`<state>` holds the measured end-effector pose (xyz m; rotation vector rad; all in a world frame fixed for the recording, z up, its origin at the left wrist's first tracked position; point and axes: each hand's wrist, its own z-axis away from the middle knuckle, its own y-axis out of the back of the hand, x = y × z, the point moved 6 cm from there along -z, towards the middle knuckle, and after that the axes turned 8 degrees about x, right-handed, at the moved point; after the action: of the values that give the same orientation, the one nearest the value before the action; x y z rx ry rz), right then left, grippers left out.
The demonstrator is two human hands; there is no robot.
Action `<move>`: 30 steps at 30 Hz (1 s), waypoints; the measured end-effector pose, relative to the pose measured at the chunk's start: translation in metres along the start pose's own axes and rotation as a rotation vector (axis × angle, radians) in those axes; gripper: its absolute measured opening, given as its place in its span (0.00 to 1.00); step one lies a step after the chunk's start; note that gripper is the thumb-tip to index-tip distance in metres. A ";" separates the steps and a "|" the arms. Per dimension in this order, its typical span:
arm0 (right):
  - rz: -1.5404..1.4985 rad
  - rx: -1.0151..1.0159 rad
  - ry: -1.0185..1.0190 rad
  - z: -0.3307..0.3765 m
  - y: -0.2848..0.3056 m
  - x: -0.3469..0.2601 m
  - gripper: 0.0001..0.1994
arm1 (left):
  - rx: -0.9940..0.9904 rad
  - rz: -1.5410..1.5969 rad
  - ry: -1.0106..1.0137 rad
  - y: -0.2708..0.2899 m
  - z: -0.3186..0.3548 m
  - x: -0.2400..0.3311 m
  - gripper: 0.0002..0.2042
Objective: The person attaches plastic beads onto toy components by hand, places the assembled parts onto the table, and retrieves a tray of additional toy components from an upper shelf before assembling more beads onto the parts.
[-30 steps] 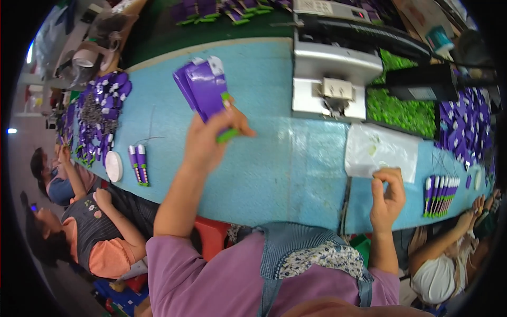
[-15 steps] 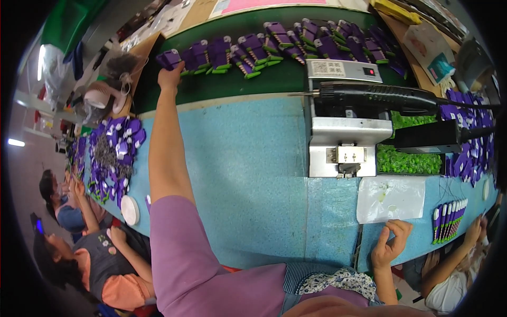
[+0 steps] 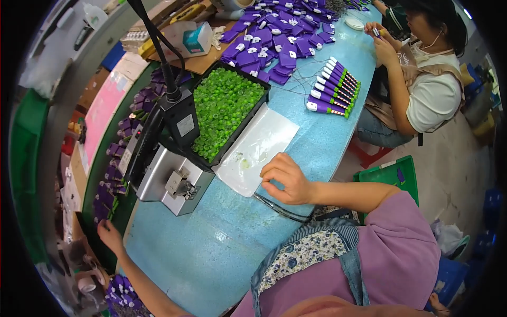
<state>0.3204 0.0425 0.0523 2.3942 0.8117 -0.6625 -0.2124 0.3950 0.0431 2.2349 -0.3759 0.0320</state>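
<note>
My left hand (image 3: 110, 235) reaches to the dark green surface (image 3: 119, 219) along the far edge, beside the lowest of a row of purple-and-green pieces (image 3: 104, 207). Its fingers are apart, and no held thing shows in them. My right hand (image 3: 287, 179) hovers over the near edge of a white plastic sheet (image 3: 264, 145); its fingers are curled in, with nothing visible in them. Between the hands stands a metal bench device (image 3: 177, 182) with a small clamp-like fitting on its front. A black handheld tool (image 3: 143, 150) lies across its top.
A black tray (image 3: 268, 92) holds small green rings (image 3: 224, 103). Purple pieces (image 3: 288, 53) are piled behind it. Several finished-looking purple sticks (image 3: 332, 90) lie in a row. A co-worker (image 3: 428, 90) sits at right, near a green crate (image 3: 404, 171). Cables (image 3: 280, 211) cross the table edge.
The view has swung to the right. My left hand, earlier at a purple piece at the row's end, is now slightly apart from the pieces. My right hand has come over the white sheet, curling more.
</note>
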 end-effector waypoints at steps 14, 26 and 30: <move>-0.182 0.007 0.563 -0.106 0.021 -0.121 0.09 | 0.337 0.031 -0.513 0.288 0.001 0.300 0.16; -0.374 -0.072 0.639 -0.318 -0.080 -0.249 0.09 | 0.581 0.163 -0.103 0.366 -0.155 0.147 0.20; -0.170 -0.291 0.401 -0.413 -0.163 -0.265 0.28 | 0.116 0.262 0.202 0.344 -0.212 0.087 0.34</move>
<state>0.1411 0.2985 0.4642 2.2310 1.1967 -0.1055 -0.2031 0.3290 0.4507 2.2561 -0.5640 0.4249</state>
